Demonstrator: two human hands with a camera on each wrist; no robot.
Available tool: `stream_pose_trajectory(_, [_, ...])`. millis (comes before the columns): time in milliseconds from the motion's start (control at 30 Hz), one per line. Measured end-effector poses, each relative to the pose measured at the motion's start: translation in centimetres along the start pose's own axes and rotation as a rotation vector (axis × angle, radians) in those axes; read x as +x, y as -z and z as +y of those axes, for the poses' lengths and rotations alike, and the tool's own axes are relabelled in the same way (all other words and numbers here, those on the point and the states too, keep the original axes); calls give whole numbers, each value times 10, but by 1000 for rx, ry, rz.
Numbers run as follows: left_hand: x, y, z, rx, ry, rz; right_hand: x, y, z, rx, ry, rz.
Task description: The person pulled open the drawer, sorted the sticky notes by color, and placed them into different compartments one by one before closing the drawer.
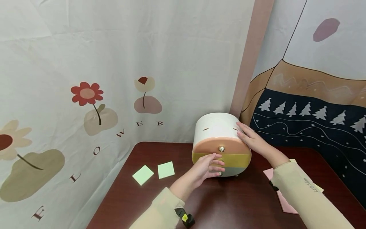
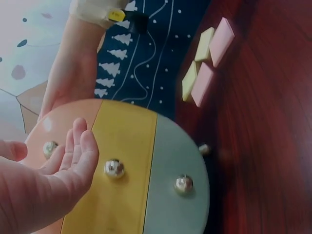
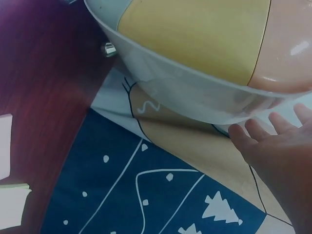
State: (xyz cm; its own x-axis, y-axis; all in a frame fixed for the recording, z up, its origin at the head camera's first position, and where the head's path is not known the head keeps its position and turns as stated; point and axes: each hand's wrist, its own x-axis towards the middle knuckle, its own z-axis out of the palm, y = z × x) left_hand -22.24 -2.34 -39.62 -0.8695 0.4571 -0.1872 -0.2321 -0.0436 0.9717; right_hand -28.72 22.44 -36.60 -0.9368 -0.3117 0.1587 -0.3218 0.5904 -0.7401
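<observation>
A small rounded drawer cabinet (image 1: 215, 124) with a white shell stands at the back of the table. Its front has an orange drawer (image 1: 207, 145), a yellow drawer (image 1: 238, 160) and a grey-green drawer (image 1: 235, 171), all closed, with shiny round knobs. In front of them is the left hand (image 1: 200, 168), fingers loosely bent and holding nothing. The left wrist view shows it beside the top knob (image 2: 50, 149) and near the yellow drawer's knob (image 2: 114, 168). The right hand (image 1: 253, 140) rests with extended fingers on the shell's upper right side.
Two light green sticky-note pads (image 1: 143, 175) lie left of the cabinet on the dark red table (image 1: 234, 203). Pink pads (image 2: 222, 41) and yellow pads (image 2: 204, 44) lie at the right, partly under the right sleeve in the head view. A printed curtain (image 1: 183, 63) hangs behind.
</observation>
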Motion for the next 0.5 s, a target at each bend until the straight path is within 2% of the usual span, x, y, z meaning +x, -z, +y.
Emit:
stream_pose_trajectory(267, [8, -12, 0, -71, 22, -24, 0, -4, 0, 7, -24, -23])
stream_pose_trajectory(500, [17, -19, 0, -166, 46, 1, 0, -3, -1, -6, -33, -14])
